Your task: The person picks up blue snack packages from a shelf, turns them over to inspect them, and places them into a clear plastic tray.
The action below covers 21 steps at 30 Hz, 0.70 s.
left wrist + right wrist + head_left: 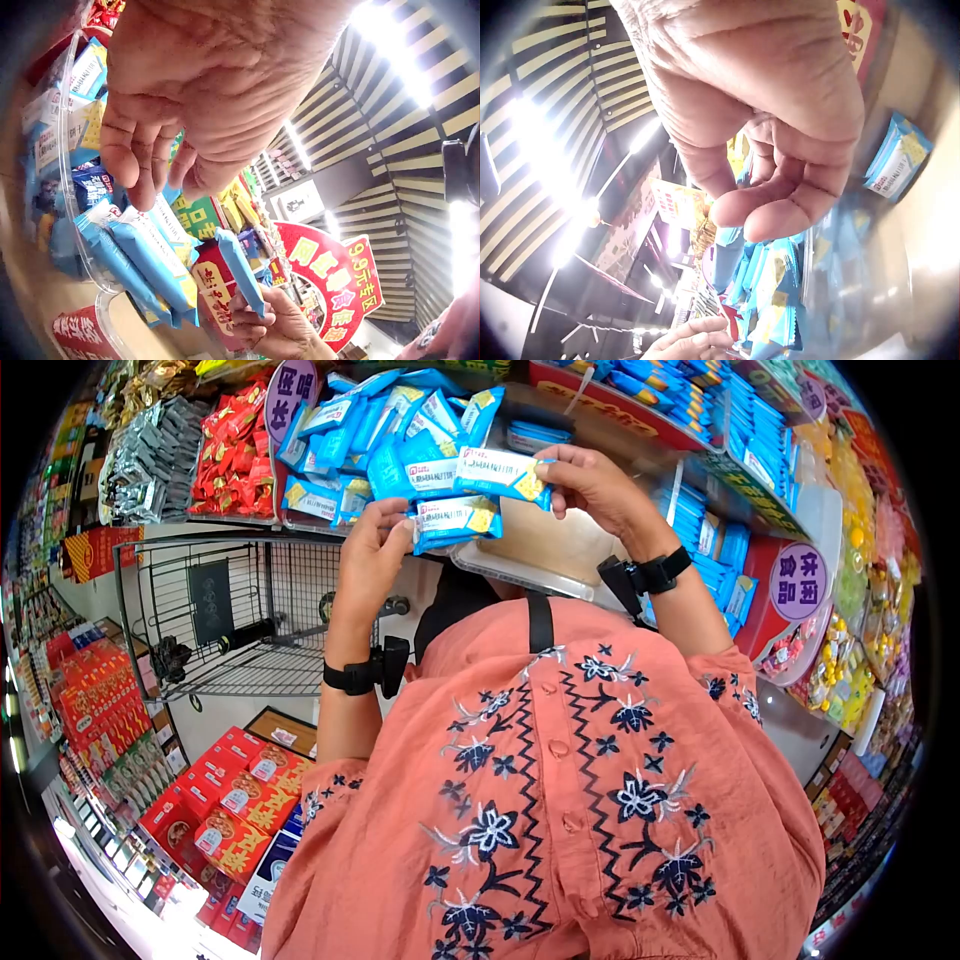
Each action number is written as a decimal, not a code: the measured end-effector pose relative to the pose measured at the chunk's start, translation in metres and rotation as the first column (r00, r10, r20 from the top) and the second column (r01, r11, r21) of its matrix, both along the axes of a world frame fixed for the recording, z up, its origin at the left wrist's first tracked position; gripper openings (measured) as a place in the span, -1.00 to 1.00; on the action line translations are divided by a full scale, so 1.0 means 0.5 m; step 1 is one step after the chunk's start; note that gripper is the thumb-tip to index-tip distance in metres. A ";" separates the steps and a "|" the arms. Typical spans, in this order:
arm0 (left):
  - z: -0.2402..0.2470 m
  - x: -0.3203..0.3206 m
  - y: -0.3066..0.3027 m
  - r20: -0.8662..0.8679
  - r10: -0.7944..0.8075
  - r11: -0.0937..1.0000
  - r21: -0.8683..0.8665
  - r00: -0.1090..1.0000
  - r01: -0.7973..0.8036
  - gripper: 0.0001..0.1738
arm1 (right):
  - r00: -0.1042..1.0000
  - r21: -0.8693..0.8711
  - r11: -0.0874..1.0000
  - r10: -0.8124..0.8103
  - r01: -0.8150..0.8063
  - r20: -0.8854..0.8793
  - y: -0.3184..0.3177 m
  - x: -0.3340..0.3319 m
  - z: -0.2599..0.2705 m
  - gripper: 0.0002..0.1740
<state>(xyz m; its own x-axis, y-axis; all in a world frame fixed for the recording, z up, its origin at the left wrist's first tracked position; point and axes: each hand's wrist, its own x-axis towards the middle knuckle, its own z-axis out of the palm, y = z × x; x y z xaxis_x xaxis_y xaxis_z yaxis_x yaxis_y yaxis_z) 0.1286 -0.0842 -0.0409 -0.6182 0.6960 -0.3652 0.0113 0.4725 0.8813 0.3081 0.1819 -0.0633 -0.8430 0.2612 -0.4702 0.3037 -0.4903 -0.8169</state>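
Blue-and-white snack packets are in both hands. My left hand [372, 560] holds the left ends of packets, the lower one [455, 523] lying level; the left wrist view has my left hand [217, 90] with fingertips at the upper ends of blue packets [154, 259]. Between thumb and fingers, my right hand [610, 495] pinches the right end of another packet [500, 472], which overlaps the others. Curled fingers of my right hand [772, 135] partly hide that packet [726, 259] in the right wrist view.
Behind the hands lies a pile of blue packets [370, 425]. Red packets [235, 450] and silver packets [155, 460] sit farther left. A clear-edged bin [545, 540] is below the right hand, blue packets [715, 555] to its right, and a wire cart [250, 660] at left.
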 end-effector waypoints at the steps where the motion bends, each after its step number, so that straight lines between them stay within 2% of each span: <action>1: -0.001 0.000 -0.002 0.005 0.018 1.000 0.001 1.000 -0.018 -0.61 | 1.000 -0.004 1.000 0.029 -0.029 0.004 -0.005 -0.002 0.003 -0.72; 8: 0.004 0.006 -0.009 0.009 0.055 0.998 0.007 0.998 -0.055 -0.64 | 0.978 0.000 0.978 0.208 -0.208 0.026 -0.063 -0.034 0.006 -0.68; 12: 0.017 0.017 -0.004 0.052 0.043 0.999 -0.006 0.998 -0.043 -0.63 | 0.965 0.027 0.966 0.255 -0.257 0.060 -0.082 -0.051 -0.016 -0.66; 15: 0.007 0.022 -0.001 0.085 -0.012 0.999 0.045 0.996 0.008 -0.66 | 0.952 0.090 0.951 0.284 -0.295 0.113 -0.082 -0.057 -0.023 -0.66; 18: -0.003 0.020 0.002 0.033 -0.096 0.995 0.032 0.995 0.095 -0.65 | 0.946 0.123 0.942 0.296 -0.312 0.129 -0.081 -0.061 -0.026 -0.64; 21: -0.006 0.021 0.004 -0.017 -0.110 0.994 0.001 0.994 0.110 -0.66 | 0.945 0.141 0.939 0.292 -0.313 0.150 -0.080 -0.062 -0.033 -0.64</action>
<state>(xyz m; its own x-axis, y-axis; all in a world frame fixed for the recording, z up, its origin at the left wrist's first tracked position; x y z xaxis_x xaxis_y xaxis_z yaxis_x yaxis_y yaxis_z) 0.1389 -0.0824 -0.0441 -0.5442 0.7606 -0.3540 0.0783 0.4662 0.8812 0.2772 0.1417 -0.0797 -0.8314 0.0837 -0.5493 0.5214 -0.2243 -0.8233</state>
